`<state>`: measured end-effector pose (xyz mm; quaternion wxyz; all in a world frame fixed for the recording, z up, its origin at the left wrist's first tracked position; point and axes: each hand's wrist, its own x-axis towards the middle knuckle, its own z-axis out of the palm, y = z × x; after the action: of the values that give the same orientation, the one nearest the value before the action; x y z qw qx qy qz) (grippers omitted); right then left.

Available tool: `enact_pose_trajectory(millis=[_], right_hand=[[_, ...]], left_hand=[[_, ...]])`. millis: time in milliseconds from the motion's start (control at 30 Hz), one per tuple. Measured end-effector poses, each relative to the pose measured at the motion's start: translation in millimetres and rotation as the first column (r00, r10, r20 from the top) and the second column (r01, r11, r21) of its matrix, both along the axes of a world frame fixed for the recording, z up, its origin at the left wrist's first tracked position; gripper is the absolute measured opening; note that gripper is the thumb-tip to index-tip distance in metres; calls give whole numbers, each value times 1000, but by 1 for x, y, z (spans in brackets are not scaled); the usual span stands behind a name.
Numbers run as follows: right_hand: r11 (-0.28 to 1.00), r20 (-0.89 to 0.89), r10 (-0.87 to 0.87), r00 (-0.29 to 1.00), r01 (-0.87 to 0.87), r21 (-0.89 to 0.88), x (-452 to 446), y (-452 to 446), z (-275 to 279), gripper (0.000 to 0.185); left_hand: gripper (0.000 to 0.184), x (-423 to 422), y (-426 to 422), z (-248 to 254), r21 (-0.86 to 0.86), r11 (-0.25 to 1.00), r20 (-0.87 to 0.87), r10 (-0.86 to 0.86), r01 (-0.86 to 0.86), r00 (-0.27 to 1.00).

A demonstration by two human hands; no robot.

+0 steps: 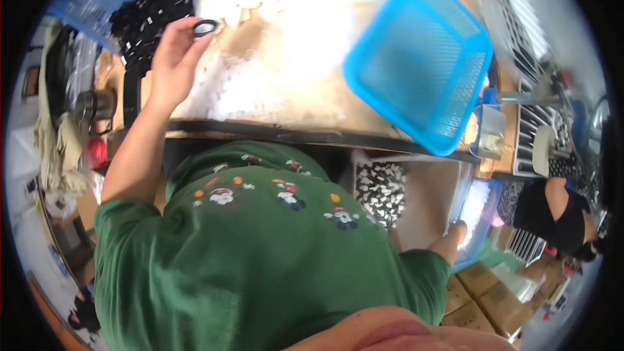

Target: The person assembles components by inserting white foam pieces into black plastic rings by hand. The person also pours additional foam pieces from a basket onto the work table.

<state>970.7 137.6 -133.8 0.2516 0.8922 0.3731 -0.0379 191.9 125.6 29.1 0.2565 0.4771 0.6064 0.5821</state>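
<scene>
Over the left part of the table, my left hand pinches a small black ring-shaped piece with a pale centre between thumb and fingers. Just beyond that hand, a heap of small black parts lies in a blue crate. My right hand reaches down at the lower right, at the edge of a blue bin holding white material. Its fingers are mostly hidden, so I cannot see what they hold.
A blue mesh basket stands tilted at the table's right. Below the table edge, a box contains black and white pieces. Small white pieces lie on the tabletop. Cardboard boxes and another person are at right.
</scene>
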Motion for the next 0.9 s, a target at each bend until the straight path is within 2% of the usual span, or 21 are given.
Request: enact_pose_trajectory(millis=[33, 100, 133, 167, 233, 267, 300, 367, 400, 433, 500, 533, 600, 667, 700, 767, 800, 833, 867, 900], right_hand=[[998, -3, 65, 998, -65, -22, 22, -1, -11, 47], [997, -77, 78, 994, -80, -21, 38, 10, 2, 73], [990, -180, -14, 984, 39, 134, 33, 17, 22, 68], [921, 38, 204, 978, -205, 331, 31, 18, 32, 59], [655, -1, 239, 971, -161, 738, -20, 28, 84, 43], [448, -31, 363, 931, -145, 882, -72, 31, 118, 36], [221, -28, 482, 876, -90, 971, -131, 33, 147, 30], [-60, 20, 688, 725, 29, 998, -212, 38, 174, 23], [-80, -5, 786, 618, 110, 991, -267, 35, 186, 14], [-46, -32, 877, 480, 148, 988, -303, 33, 185, 14], [-29, 1, 992, 126, 223, 974, -396, 26, 169, 19], [1, 10, 998, 63, -181, 984, -443, 20, 184, 20], [30, -64, 984, -164, -204, 978, -525, 29, 168, 21], [264, -306, 942, -142, -252, 931, -574, 35, 145, 19], [309, -358, 927, -116, -309, 900, -589, 40, 137, 18], [395, -459, 886, -62, -415, 819, -612, 47, 122, 16], [369, -445, 892, -80, -440, 819, -617, 49, 112, 16], [343, -432, 897, -97, -464, 817, -618, 52, 103, 17], [318, -419, 901, -111, -487, 813, -618, 55, 95, 17], [314, -393, 913, -112, -424, 850, -620, 55, 92, 16]], left_hand=[[28, 3, -2, -1, -8, 1000, 34, -12, 12, 999], [27, 4, -5, -1, -42, 999, 75, -25, 28, 997], [27, 2, -7, -1, -69, 997, 84, -20, 26, 996], [27, -1, -9, -3, -51, 998, 76, -20, 24, 997], [27, -9, -11, -7, -25, 999, 121, -36, 40, 992], [27, -14, -13, -11, -15, 999, 144, -48, 50, 988], [28, -19, -14, -16, 3, 999, 157, -37, 37, 987], [29, -27, -22, -18, 12, 998, 200, -62, 61, 978], [30, -31, -24, -18, 19, 997, 219, -78, 76, 973], [31, -32, -28, -19, 38, 996, 248, -85, 78, 965], [31, -36, -38, -25, 69, 990, 266, -139, 125, 954], [31, -37, -42, -26, 74, 986, 251, -163, 149, 954], [31, -39, -48, -28, 149, 975, 370, -211, 166, 905], [31, -40, -53, -29, 155, 976, 363, -201, 154, 910], [31, -43, -55, -28, 165, 970, 270, -217, 177, 938], [31, -45, -55, -23, 206, 967, 223, -192, 147, 956], [34, -47, -55, -26, 231, 966, 179, -159, 116, 971], [33, -49, -59, -22, 137, 981, 235, -164, 135, 958], [33, -54, -64, -25, -30, 989, 276, -133, 147, 952], [32, -56, -64, -27, -23, 987, 341, -142, 159, 929]])
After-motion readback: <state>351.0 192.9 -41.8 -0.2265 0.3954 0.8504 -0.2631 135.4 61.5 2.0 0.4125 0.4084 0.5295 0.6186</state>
